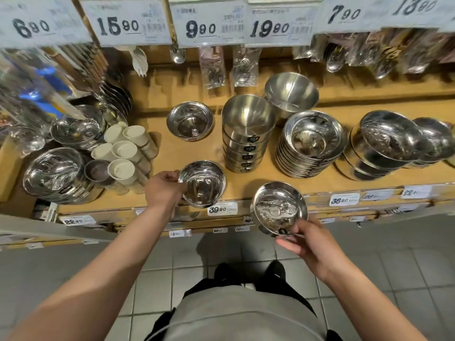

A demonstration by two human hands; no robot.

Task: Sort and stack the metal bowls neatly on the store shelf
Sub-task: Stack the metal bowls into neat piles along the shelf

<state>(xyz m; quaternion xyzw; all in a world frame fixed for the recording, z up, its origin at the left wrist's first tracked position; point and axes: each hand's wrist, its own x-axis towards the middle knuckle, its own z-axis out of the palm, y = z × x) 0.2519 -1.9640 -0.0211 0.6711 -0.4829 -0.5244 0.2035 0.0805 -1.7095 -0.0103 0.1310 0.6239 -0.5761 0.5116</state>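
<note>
While left hand (pixel 161 187) grips bowl (pixel 202 183), right hand (pixel 309 244) holds empty bowl (pixel 279 208)

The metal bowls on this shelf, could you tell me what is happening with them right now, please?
A person is sorting them by hand. The left hand grips a shiny bowl at the shelf's front edge. The right hand holds a second bowl by its rim, off the shelf. Behind them stand a lone bowl, a stack of deep matte bowls and a stack of shallow bowls.
</note>
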